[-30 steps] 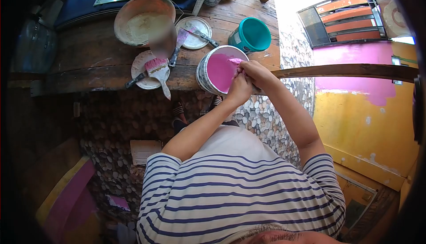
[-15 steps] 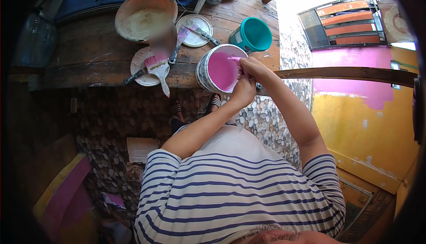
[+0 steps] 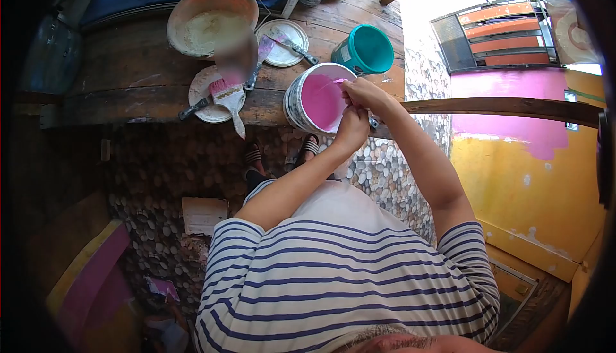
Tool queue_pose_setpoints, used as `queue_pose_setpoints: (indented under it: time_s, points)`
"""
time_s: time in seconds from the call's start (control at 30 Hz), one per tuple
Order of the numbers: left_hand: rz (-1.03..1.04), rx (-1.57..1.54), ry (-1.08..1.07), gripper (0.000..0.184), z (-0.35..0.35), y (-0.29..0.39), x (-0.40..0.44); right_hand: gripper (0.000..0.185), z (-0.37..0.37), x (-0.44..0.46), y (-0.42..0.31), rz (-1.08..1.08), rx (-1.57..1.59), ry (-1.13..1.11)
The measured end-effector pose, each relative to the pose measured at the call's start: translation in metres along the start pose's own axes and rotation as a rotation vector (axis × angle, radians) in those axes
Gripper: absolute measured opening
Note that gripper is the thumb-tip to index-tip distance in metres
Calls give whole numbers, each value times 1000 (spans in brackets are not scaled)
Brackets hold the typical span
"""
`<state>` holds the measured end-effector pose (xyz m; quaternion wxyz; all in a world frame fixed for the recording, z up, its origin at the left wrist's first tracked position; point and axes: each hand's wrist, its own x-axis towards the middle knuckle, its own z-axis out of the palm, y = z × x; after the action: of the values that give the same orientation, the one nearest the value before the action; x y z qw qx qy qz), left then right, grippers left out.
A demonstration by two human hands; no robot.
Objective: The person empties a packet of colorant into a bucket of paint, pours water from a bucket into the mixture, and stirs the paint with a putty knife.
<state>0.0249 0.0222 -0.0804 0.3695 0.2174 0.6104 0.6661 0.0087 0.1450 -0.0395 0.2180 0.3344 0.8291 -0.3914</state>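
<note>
- Right hand (image 3: 364, 95), head view: fingers closed on a pink-coated item (image 3: 338, 81), its tip over the mouth of the white bucket (image 3: 293, 101).
- Left hand (image 3: 353, 128): just below the right, at the bucket's near right rim; fingers curled in, grasp hidden, so cannot tell what it holds.
- Item's full shape: masked by the fingers.
- White bucket: upright near the tabletop (image 3: 128, 90) edge, pink paint (image 3: 316, 104) inside. Teal bucket (image 3: 366, 51) just behind; wide brush (image 3: 228, 99) apart to the left.
- Step in hand, judged: handling the paint-wet item at the bucket.
- Next move, judged: calls for a secure pinch, tip above the paint so drips land inside.
</note>
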Motion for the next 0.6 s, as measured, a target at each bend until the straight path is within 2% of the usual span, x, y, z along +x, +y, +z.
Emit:
queue_pose_setpoints:
  time_s: [0.03, 0.07, 0.17, 0.23, 0.3, 0.37, 0.43, 0.47, 0.53, 0.6]
  points:
    - [-85, -33, -8, 38, -2, 7, 0, 48, -1, -8, -13, 172, 158, -6]
    - [-170, -67, -15, 39, -5, 15, 0, 48, -2, -11, -12, 170, 156, -6]
    - [-212, -81, -79, 38, -16, 33, -2, 47, -2, -17, -5, 70, 170, -5]
    - [-176, -31, -41, 38, -9, 14, 0, 40, 0, -21, -4, 217, 214, 57]
    - [-136, 17, -10, 39, -3, -1, 1, 36, 6, -12, 10, 204, 243, 85]
    - [-187, 63, -42, 38, 0, -5, -1, 31, 8, -5, 23, 190, 270, 113]
    - [-160, 93, -41, 38, 2, -7, -2, 22, 9, -7, 19, 175, 425, 123]
    - [-132, 123, -40, 37, 3, -8, -3, 22, 10, -10, 17, 177, 425, 123]
    - [-138, 128, -42, 36, 3, -6, -5, 20, 13, -16, 16, 91, 482, 303]
    - [-143, 134, -43, 36, 3, -3, -6, 21, 10, -19, 14, 57, 461, 282]
